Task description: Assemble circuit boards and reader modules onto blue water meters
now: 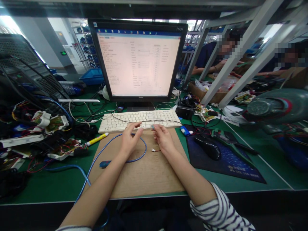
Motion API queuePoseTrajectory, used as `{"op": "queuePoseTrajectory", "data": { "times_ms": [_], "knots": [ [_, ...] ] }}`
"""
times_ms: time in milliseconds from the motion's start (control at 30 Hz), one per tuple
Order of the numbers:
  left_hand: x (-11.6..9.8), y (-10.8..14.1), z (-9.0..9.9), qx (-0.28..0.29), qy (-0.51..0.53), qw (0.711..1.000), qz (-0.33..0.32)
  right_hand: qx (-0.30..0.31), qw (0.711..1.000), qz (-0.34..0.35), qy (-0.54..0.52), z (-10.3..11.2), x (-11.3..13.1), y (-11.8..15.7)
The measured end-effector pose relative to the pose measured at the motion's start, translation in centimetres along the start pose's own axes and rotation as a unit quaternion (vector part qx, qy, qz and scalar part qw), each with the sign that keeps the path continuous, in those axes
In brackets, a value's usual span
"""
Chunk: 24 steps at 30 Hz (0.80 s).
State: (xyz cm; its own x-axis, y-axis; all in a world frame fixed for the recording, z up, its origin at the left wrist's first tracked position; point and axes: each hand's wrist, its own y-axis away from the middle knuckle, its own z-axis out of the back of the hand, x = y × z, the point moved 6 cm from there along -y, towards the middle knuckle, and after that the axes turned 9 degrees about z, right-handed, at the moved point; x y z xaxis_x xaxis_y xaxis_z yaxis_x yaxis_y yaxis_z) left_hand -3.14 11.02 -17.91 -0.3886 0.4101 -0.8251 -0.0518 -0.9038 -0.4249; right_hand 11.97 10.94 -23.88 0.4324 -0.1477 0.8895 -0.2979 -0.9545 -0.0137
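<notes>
Over the cardboard sheet (154, 183), my right hand (164, 138) is closed in a pinch on a small bluish piece (152, 127), too small to name. A white plug (153, 150) on a thin dark red wire shows just below that hand; where the wire leads is hidden. My left hand (130, 138) hovers to the left, thumb and fingers apart, nothing visible between them. Under my left arm lies a blue USB-stick-like module (105, 164), and a blue cable (145, 148) loops around my left wrist. Just beyond both hands sits a white keyboard (115, 122).
A monitor (139, 64) stands behind the keyboard. To the right lie a black mouse (207, 147), green-handled pliers (231, 144) and a small blue battery-like pack (185, 130). A yellow marker (96, 139) and opened white housings (50, 122) crowd the left. Two people sit beyond the frame posts.
</notes>
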Motion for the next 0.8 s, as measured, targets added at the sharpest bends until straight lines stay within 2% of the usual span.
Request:
{"op": "queuePoseTrajectory", "data": {
  "times_ms": [100, 300, 533, 800],
  "knots": [
    [0.5, -0.3, 0.1, -0.001, 0.015, 1.0, 0.026, -0.025, 1.0, -0.007, -0.013, 0.2, 0.1, -0.1],
    [0.1, -0.2, -0.5, 0.024, -0.023, 0.999, -0.026, -0.045, 0.999, 0.028, -0.009, 0.5, 0.8, -0.2],
    [0.7, -0.2, -0.5, 0.014, -0.052, 0.998, -0.04, -0.051, 0.995, 0.082, 0.012, 0.7, 1.5, -0.2],
    [0.5, -0.1, -0.6, 0.008, -0.074, 0.994, -0.076, -0.033, 0.998, 0.049, 0.011, 0.3, 1.0, -0.1]
  ]
}}
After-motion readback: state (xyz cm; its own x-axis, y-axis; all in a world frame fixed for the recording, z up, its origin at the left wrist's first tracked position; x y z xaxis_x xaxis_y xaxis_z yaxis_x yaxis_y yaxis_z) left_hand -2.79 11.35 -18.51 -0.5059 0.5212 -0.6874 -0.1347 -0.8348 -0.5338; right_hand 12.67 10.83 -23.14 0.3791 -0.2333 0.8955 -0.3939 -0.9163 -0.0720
